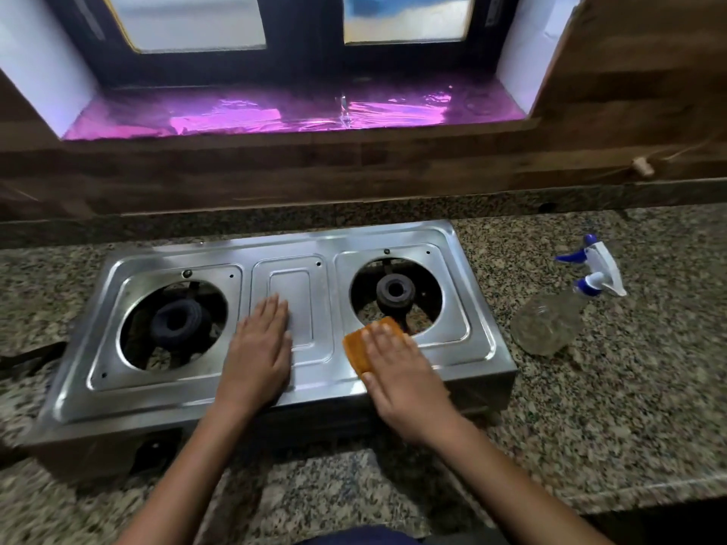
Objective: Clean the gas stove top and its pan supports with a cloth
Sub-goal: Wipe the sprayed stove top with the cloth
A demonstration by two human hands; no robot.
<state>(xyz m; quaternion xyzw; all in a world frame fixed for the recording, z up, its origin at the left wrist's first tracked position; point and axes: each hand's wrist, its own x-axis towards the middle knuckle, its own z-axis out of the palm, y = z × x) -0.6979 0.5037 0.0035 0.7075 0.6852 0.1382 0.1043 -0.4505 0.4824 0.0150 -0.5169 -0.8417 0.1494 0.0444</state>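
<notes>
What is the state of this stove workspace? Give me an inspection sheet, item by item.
Surface: speckled granite countertop.
Job's things: steel two-burner stove; orange cloth on its top, beside the right burner opening; pan supports not in view.
Clutter: spray bottle lying on its side, right of the stove.
Hands: left hand flat on the centre panel; right hand pressing the cloth.
Cables: dark hose-like shape at the stove's left end, unclear.
Surroundings: wood-panelled wall; window sill lined with pink foil.

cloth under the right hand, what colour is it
Orange; the head view shows the cloth pressed under the right hand on the steel stove top.
</notes>
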